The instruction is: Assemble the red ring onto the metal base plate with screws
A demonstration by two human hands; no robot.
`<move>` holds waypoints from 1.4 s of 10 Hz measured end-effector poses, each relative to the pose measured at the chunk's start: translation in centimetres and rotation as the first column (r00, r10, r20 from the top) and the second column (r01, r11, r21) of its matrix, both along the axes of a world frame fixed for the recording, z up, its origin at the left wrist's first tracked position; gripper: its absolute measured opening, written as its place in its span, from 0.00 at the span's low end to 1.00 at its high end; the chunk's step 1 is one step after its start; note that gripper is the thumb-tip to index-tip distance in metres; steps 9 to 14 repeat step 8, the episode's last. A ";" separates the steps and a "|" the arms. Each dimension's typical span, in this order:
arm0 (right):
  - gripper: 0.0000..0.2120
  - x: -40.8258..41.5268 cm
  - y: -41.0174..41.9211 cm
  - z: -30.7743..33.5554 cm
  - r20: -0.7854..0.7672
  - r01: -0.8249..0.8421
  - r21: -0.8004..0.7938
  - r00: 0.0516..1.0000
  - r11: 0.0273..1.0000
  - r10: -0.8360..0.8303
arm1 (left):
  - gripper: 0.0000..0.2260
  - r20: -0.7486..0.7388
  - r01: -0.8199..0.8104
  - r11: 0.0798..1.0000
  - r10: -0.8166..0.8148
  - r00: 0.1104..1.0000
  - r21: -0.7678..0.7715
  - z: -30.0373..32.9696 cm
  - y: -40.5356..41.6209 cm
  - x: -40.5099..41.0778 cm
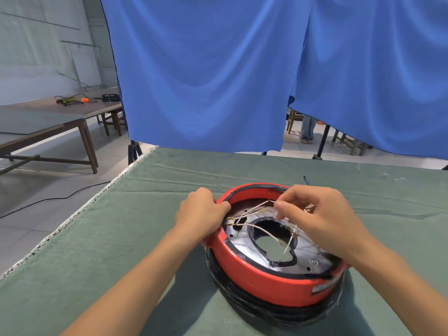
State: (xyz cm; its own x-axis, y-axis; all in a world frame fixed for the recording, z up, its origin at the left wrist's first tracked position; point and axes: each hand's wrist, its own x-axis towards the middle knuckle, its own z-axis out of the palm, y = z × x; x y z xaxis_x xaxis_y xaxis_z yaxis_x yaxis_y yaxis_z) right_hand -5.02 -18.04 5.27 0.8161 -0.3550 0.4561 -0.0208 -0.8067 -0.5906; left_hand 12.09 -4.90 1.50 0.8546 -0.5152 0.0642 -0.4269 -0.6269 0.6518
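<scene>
From the head camera, you are looking down at a table covered in green cloth (121,238), and the red ring (244,267) is sitting just in front of you, right of centre, tilted slightly and resting on a black base (254,304) beneath it. Inside the ring, the metal base plate (303,258) is showing, shiny, with a large irregular opening in its middle through which the cloth is visible.

Your left hand (201,214) is gripping the ring's left rim, fingers curling over the top edge and thumb pressing on the outer wall. Your right hand (322,214) is hovering over the far right part of the ring, with thumb and fingertips pinching the thin pale wires (254,209) that are looping across the plate (several strands, some ending in small yellowish tips).

A small white label (322,287) is sitting on the ring's outer wall at the near right, but its writing is too blurred to read. A stamped mark on the plate near the right edge is equally unreadable.

Behind the table a blue curtain (206,69) is hanging. To the left, wooden tables (60,112) are standing with cables and an orange tool on top. Under the curtain's right side, someone's legs (307,127) are showing.
</scene>
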 end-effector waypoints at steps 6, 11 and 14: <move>0.08 4.0 1.2 -0.5 -0.308 -0.029 -0.341 0.948 0.940 -0.083 | 0.10 -0.382 -0.286 0.884 0.135 0.914 -0.371 -1.0 1.1 4.8; 0.07 5.1 -2.2 -1.3 -0.297 0.009 -0.260 0.951 0.966 -0.089 | 0.18 -0.292 -0.244 0.870 0.123 0.949 -0.428 -2.1 -0.3 3.9; 0.07 5.1 -2.2 -1.3 -0.297 0.009 -0.260 0.951 0.966 -0.089 | 0.18 -0.292 -0.244 0.870 0.123 0.949 -0.428 -2.1 -0.3 3.9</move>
